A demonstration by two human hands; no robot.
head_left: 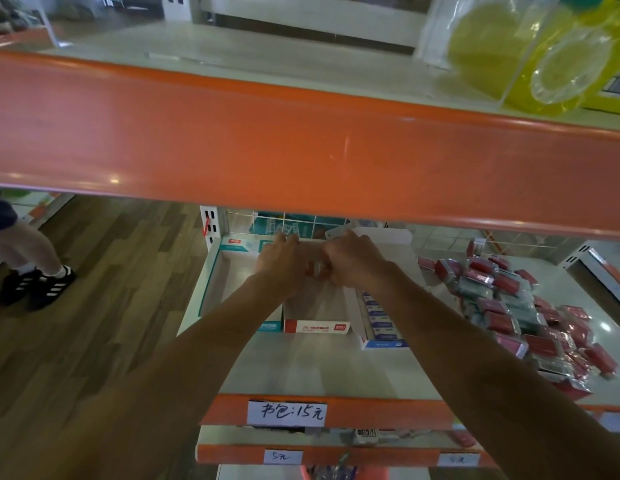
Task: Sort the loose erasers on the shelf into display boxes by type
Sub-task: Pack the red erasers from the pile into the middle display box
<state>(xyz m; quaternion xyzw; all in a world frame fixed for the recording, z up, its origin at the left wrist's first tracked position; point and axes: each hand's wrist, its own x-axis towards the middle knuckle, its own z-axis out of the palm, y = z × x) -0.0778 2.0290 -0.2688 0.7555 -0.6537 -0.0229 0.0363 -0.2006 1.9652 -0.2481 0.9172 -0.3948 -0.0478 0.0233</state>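
Both forearms reach far under the broad orange shelf lip (301,143) overhead, toward the pale shelf (319,372) below. On its right side lies the heap of loose red and grey film-wrapped erasers (509,299), well apart from my fingers. My right hand (353,261) is the nearer one to it. A teal-trimmed white display box (211,282) stands at the left, with a red-and-white open display box (317,327) in the middle and a blue-and-white box of stacked erasers (381,327) just beside it. My left hand (280,268) meets the right over the middle box, whose long axis runs near to far. Both sets of fingers are curled tight around one small red wrapped eraser (317,268), with the tips hidden under my knuckles. I judge it needs only lowering straight down.
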